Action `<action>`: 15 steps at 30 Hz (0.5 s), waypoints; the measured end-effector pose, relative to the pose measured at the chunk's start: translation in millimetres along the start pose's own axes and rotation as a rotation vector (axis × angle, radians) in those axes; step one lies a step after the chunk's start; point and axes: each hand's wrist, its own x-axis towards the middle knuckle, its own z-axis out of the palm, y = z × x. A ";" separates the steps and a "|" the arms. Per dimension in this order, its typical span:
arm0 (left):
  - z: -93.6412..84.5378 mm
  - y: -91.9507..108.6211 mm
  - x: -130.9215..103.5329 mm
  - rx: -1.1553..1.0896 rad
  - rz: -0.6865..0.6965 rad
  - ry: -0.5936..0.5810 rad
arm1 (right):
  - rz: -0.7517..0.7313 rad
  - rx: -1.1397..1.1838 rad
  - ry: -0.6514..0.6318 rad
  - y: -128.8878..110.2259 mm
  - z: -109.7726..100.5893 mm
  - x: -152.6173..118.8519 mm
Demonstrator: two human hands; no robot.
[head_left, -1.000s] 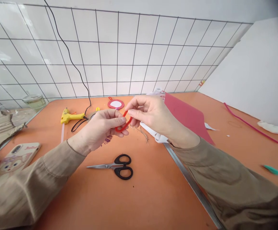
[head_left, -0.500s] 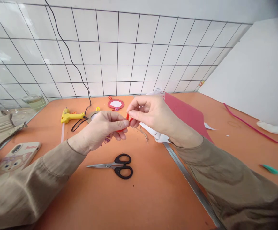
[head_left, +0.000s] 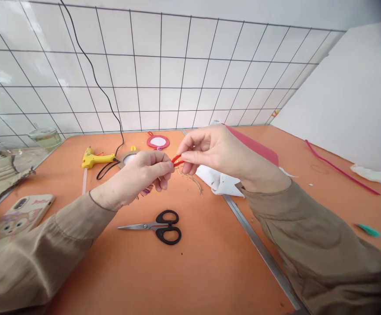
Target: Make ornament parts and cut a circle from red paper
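Observation:
A short red pipe cleaner (head_left: 177,161) is stretched between my two hands above the orange table. My left hand (head_left: 147,171) is closed, pinching one end of it between thumb and forefinger. From the other side my right hand (head_left: 206,151) grips the pipe cleaner with its fingertips. Much of the red piece is hidden inside the fingers. Below the hands lie black-handled scissors (head_left: 159,226), blades pointing left. Under my left hand, a purple fringe (head_left: 145,191) and a round cardboard ring (head_left: 123,160) partly show.
A yellow glue gun (head_left: 97,158) with a black cord lies at left, above a phone (head_left: 29,210). A red-rimmed disc (head_left: 158,141) lies at the back. White paper (head_left: 221,180), a red sheet (head_left: 256,144), a magenta pipe cleaner (head_left: 341,168) and a green piece (head_left: 368,230) are at right.
My right hand has drawn slightly right, away from my left hand, so more of the red pipe cleaner shows between them. The scissors have stayed put.

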 end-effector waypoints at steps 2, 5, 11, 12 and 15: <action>-0.9 -0.1 -0.4 -0.011 0.009 -0.009 | -0.023 -0.009 -0.030 -0.1 -3.1 -0.7; -2.8 -0.3 -1.1 -0.017 0.014 -0.015 | -0.063 -0.040 -0.063 -1.0 -4.9 -2.0; -3.0 -0.6 -0.5 -0.005 0.031 -0.033 | -0.173 -0.286 -0.039 -1.4 -1.3 -4.2; -3.0 -0.7 -0.5 -0.014 0.030 -0.034 | -0.185 -0.323 -0.019 -1.1 -0.8 -4.4; -3.9 -1.1 -0.7 -0.051 0.020 -0.038 | -0.197 -0.403 0.021 -0.1 -0.2 -4.3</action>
